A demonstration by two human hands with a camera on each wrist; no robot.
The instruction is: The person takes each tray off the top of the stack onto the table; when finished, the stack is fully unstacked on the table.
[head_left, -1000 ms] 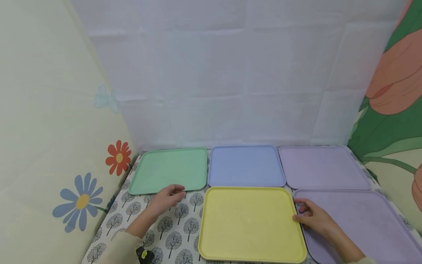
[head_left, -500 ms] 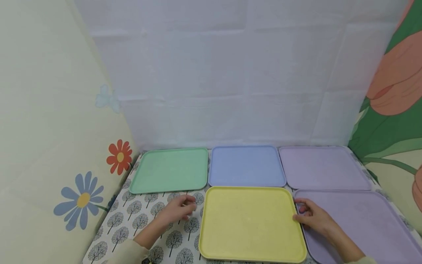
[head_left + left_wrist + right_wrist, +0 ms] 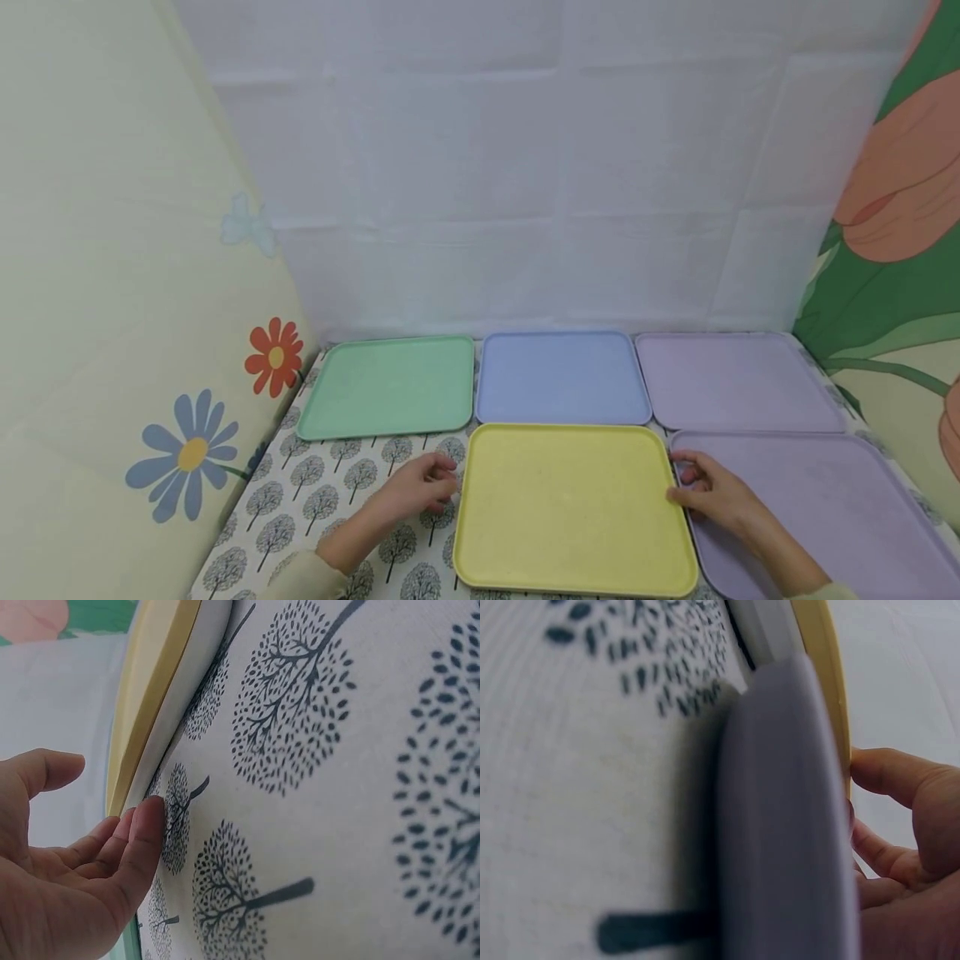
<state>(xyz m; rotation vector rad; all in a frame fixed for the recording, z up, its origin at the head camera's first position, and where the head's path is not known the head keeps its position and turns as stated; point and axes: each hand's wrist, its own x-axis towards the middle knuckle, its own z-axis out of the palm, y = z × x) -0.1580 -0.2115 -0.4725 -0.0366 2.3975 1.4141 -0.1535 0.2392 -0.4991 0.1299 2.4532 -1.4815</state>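
Note:
A yellow tray [image 3: 573, 508] lies flat at the front middle of the table. My right hand [image 3: 716, 493] is at its right edge, thumb tip touching the yellow rim and the other fingers loosely bent over the neighbouring purple tray [image 3: 810, 508]. In the right wrist view, the purple tray's edge partly hides those fingers. My left hand [image 3: 423, 487] is beside the yellow tray's left edge, fingertips close to the rim. The left wrist view shows its thumb [image 3: 60, 766] apart from the gently bent fingers, with nothing between them. A pale layer [image 3: 196, 682] shows under the yellow rim.
Along the back lie a green tray [image 3: 390, 387], a blue tray [image 3: 562, 377] and a second purple tray [image 3: 738, 382]. A tree-print cloth [image 3: 322, 500] covers the table. A white sheet [image 3: 510, 167] hangs behind, with flower-patterned walls at both sides.
My left hand has moved right and toward me, from near the green tray to the yellow tray's left edge. My right hand and the trays have stayed in place.

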